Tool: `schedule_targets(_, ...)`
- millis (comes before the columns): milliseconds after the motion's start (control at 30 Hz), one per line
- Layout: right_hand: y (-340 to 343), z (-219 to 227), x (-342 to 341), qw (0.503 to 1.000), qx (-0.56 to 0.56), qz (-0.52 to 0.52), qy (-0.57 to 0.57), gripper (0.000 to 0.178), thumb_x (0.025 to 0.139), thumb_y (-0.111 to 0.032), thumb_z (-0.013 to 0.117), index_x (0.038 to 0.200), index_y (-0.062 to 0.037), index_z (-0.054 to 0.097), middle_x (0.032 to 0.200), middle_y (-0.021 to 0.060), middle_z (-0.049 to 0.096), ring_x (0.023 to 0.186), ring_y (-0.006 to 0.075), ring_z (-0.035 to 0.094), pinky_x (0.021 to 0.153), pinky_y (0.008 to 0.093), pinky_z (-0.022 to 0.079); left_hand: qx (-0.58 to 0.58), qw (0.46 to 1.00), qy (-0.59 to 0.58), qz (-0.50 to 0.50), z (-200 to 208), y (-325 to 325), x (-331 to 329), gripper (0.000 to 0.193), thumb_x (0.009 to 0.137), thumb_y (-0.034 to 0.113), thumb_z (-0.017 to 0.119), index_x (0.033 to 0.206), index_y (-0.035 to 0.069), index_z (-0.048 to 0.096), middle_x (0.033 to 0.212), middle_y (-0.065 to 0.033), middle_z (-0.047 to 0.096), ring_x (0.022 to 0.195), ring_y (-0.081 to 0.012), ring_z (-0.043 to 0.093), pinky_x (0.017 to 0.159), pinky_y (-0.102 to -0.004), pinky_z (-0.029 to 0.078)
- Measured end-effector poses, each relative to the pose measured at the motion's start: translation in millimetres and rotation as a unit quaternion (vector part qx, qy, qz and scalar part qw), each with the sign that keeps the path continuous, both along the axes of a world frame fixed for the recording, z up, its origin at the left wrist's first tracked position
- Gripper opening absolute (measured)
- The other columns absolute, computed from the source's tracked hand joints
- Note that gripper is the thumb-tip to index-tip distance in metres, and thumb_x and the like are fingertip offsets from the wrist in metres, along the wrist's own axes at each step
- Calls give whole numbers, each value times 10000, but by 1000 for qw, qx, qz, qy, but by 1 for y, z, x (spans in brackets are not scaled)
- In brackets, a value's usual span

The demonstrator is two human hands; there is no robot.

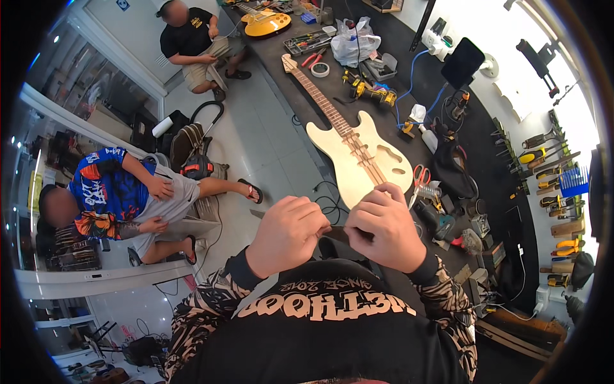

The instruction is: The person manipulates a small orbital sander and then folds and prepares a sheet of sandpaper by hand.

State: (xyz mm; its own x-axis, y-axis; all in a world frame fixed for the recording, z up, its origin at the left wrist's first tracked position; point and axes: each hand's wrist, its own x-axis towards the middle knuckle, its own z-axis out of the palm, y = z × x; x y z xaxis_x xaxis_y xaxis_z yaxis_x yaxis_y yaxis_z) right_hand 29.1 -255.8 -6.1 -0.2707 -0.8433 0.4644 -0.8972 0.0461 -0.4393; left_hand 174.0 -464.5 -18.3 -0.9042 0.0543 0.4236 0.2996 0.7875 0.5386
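My left hand (287,234) is curled closed in front of my chest, thumb and fingertips pressed together. My right hand (388,225), closed in a similar pinch, is just to its right, with a gap between the two. Whatever the fingertips may hold is too small or hidden to make out. Beyond my right hand, an unpainted pale electric guitar (337,168) lies face up on the dark workbench (281,86), its fretted neck pointing away to the left. The right knuckles overlap the near end of its body in the picture; I cannot tell if they touch.
Red-handled scissors (420,175), a yellow cordless drill (377,93), a tape roll (320,70) and a plastic bag (354,43) lie on the bench. A yellow guitar (267,23) is at its far end. Two people sit to the left; hand tools hang along the right wall.
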Motion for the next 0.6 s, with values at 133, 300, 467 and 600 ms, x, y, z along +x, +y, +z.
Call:
schedule_targets(133,29,9,-9,1000,21,-10,-6,198,773,-47,821,809,-131,646,818,-18,688,876,205,693,1057,458,478,20,1000,-6,-2,2,7,-1,151,817,18,832,873,58,697,807,-74,663,811,-308,654,731,-440,481)
schedule_targets(300,80,7,-49,988,40,-143,30,184,796,-27,790,811,-114,628,794,6,676,839,233,688,1114,500,445,-33,994,14,99,-5,-11,6,131,831,36,821,868,61,698,829,-88,676,826,-334,660,770,-452,506)
schedule_targets(467,39,4,-10,999,31,-34,20,270,855,-182,872,1072,-130,720,1048,24,717,1037,240,695,1228,546,396,-76,997,-4,30,-15,26,3,119,785,-7,731,877,54,685,878,-93,672,900,-332,677,891,-469,545)
schedule_targets(600,24,-20,-6,996,60,59,27,231,860,-190,882,1035,-129,745,988,6,717,1032,233,691,1218,559,408,-58,998,6,30,-17,46,8,167,753,-19,741,897,48,689,913,-81,687,934,-311,691,959,-472,556)
